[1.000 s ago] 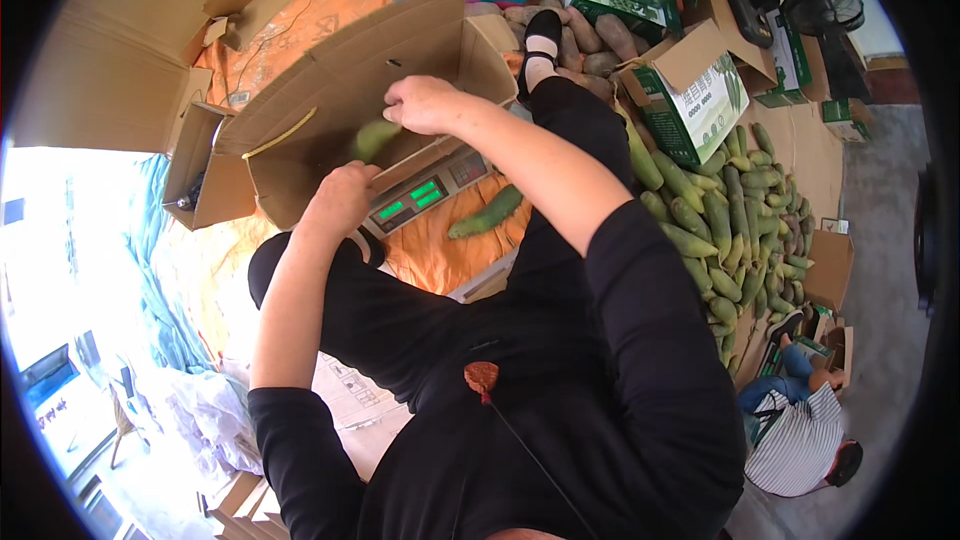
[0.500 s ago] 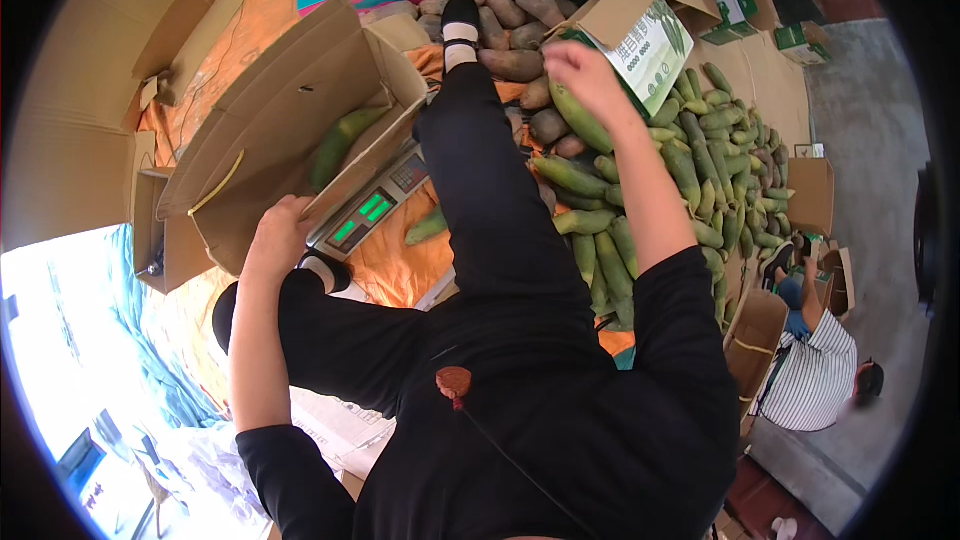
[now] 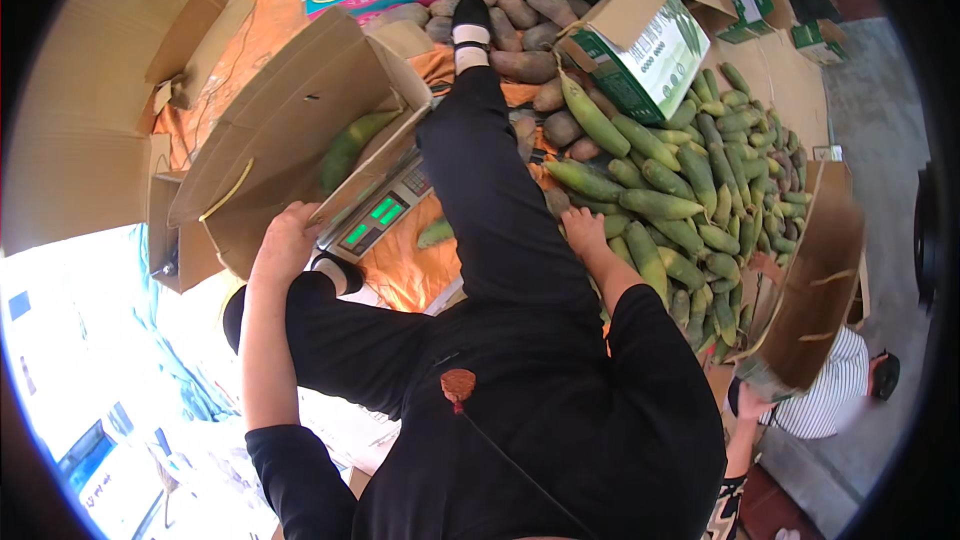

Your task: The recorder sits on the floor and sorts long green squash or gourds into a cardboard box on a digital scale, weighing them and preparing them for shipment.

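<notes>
A radish [image 3: 348,152] lies in the carton [image 3: 285,115], left hand [image 3: 288,242] at its near rim. Right hand [image 3: 585,230], well apart, has dropped to the pile [image 3: 662,204]; handling, I judge, now centres there. Neither grip discernible. Farther right, a second carton [image 3: 822,285] has appeared.

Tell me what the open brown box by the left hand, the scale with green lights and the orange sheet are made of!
The open brown box looks like cardboard: dull brown walls with folded flaps. The scale seems to have a smooth gray plastic case, though painted metal is possible. The orange sheet may be thin plastic, since it's wrinkled with bright patches; cloth is possible too.
</notes>
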The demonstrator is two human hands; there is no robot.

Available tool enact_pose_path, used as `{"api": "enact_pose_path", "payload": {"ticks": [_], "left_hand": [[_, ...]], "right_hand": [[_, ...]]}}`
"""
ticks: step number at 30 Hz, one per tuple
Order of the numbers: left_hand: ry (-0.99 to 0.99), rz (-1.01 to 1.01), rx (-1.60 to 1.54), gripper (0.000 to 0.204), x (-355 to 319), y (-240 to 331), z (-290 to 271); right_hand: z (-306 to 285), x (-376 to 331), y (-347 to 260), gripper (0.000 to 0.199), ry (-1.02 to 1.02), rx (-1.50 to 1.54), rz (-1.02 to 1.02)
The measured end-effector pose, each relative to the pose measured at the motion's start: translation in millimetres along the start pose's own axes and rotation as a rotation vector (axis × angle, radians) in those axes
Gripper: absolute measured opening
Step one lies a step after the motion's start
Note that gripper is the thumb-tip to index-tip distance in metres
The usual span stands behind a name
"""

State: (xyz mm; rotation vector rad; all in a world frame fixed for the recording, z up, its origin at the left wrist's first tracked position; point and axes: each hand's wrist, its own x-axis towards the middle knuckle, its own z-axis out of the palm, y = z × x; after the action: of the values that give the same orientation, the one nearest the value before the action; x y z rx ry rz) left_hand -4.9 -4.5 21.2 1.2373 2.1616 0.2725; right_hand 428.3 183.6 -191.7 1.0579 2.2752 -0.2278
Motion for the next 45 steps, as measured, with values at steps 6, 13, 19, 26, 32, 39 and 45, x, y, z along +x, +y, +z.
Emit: {"api": "enact_pose_path", "payload": {"ticks": [6,13,19,26,32,39,45], "left_hand": [[-0.025,-0.006,0.046,0.030,1,-1,2],[0.020,0.016,0.057,0.027,-2,-8,5],[0.018,0.050,0.063,0.029,-1,-10,5],[0.000,0.055,0.129,0.029,2,-11,7],[0.008,0.029,0.074,0.028,0,-12,5],[-0.017,-0.003,0.078,0.030,6,-3,5],[-0.016,0.015,0.029,0.030,2,2,1]], "right_hand": [[-4,6,6,0.036,-0.022,-0.074,-0.025],[-59,21,23,0.051,0.297,0.376,0.181],[-138,28,31,0.057,0.692,1.061,-0.009],[-329,-23,-41,0.039,0.946,1.390,-0.590],[-393,-24,-134,0.039,1.038,1.123,-0.954],[-350,6,-244,0.047,0.763,0.409,-0.741],[-324,15,-238,0.049,0.600,0.452,-0.741]]}}
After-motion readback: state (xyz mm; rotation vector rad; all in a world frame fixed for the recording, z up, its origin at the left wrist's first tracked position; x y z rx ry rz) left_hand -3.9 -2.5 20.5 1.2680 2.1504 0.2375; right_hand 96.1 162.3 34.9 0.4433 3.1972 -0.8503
